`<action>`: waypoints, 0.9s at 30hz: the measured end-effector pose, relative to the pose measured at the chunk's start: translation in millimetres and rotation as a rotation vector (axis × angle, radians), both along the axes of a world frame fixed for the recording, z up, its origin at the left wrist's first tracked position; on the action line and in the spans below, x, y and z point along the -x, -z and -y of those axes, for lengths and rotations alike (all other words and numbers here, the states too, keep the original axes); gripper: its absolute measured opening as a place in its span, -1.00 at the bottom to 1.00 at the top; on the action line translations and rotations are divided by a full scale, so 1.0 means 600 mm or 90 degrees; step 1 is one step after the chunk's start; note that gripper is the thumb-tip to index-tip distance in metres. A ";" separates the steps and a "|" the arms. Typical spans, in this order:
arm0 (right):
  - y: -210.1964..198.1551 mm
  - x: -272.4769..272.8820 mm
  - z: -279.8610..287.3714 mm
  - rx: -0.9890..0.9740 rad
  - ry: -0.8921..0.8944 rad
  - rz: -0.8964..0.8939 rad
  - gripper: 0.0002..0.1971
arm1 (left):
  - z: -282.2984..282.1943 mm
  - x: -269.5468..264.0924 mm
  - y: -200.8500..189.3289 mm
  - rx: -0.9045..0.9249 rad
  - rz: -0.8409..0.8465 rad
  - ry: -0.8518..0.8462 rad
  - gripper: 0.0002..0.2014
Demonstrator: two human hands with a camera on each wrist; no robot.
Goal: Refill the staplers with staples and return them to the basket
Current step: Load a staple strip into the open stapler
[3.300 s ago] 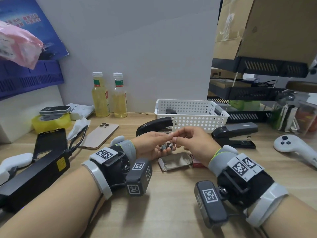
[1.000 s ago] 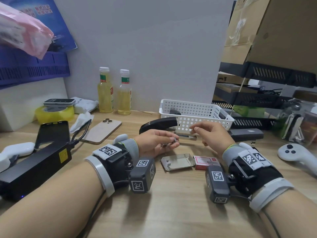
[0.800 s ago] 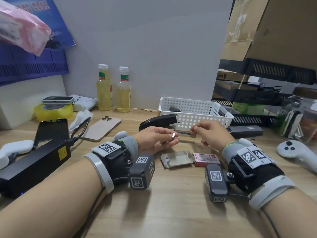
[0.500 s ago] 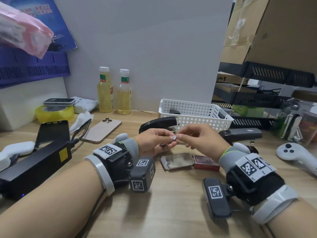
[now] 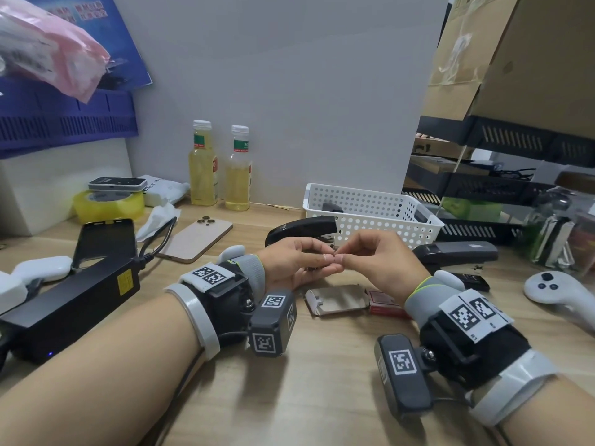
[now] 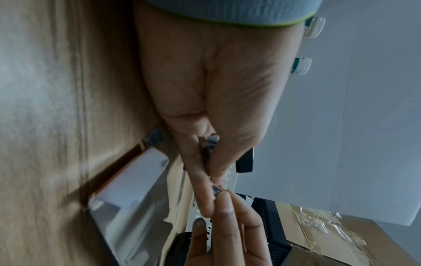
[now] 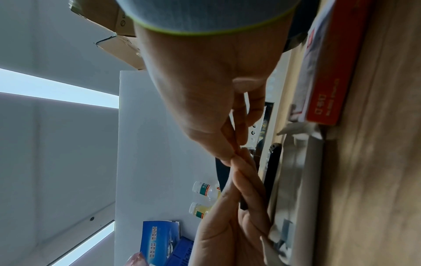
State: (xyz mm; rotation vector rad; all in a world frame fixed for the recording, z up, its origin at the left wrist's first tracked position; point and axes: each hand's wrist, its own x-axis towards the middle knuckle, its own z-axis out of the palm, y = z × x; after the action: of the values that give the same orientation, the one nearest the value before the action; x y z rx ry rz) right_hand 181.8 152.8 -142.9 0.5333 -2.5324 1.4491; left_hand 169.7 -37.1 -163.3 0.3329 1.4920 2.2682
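Both hands pinch a staple strip [image 6: 215,189], left hand [image 5: 296,262] meeting right hand [image 5: 380,262] just before the open stapler [image 5: 301,228].

Left hand [image 5: 291,260] and right hand [image 5: 378,262] fingertips meet, perhaps pinching staples.

Head view evenly lit, sharp, with wide-angle bending at edges. Both wrist views motion-blurred; bright ceiling strips glare left of right wrist frame.

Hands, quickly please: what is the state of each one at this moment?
Left hand: closed, pinching a strip of staples.
Right hand: closed, fingertips pinching a small piece of staples at the left fingertips.
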 end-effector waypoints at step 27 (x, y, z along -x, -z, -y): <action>0.024 0.070 -0.052 0.057 0.148 0.011 -0.90 | 0.011 -0.006 -0.015 -0.014 0.069 0.057 -0.68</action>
State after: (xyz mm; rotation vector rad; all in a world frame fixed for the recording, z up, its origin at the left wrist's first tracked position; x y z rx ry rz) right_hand 139.6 184.1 -157.6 0.2048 -2.4311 1.4765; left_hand 173.5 -43.7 -154.2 0.2726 1.3709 2.1968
